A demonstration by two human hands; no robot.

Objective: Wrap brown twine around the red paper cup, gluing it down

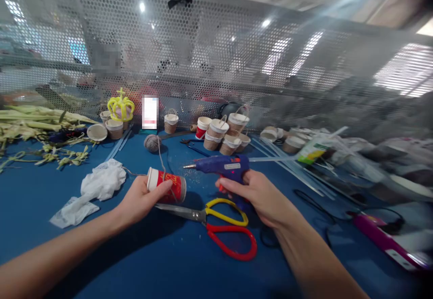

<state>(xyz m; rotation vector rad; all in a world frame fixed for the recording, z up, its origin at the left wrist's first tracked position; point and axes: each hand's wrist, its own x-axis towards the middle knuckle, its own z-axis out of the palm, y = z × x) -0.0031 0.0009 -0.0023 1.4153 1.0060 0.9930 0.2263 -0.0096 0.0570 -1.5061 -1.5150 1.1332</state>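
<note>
My left hand [140, 200] grips a small red paper cup [166, 185] lying on its side, rim to the left. A thin twine strand runs from the cup up to a ball of twine [152, 143]. My right hand [257, 195] is wrapped round the handle of a blue glue gun [221, 165], whose nozzle points left toward the cup, a short gap away. A clear glue stick sticks out of the gun's back. Scissors [216, 222] with one yellow and one red handle lie on the blue table [152, 263] just below both hands.
Several twine-wrapped cups [223, 134] stand at the back centre, with more at the right. A yellow crown [121, 106] sits at back left by green leaves [37, 125]. A crumpled white plastic bag [98, 184] lies left. Glue sticks, a black cable and a magenta tool [385, 240] lie right. Perforated metal screen behind.
</note>
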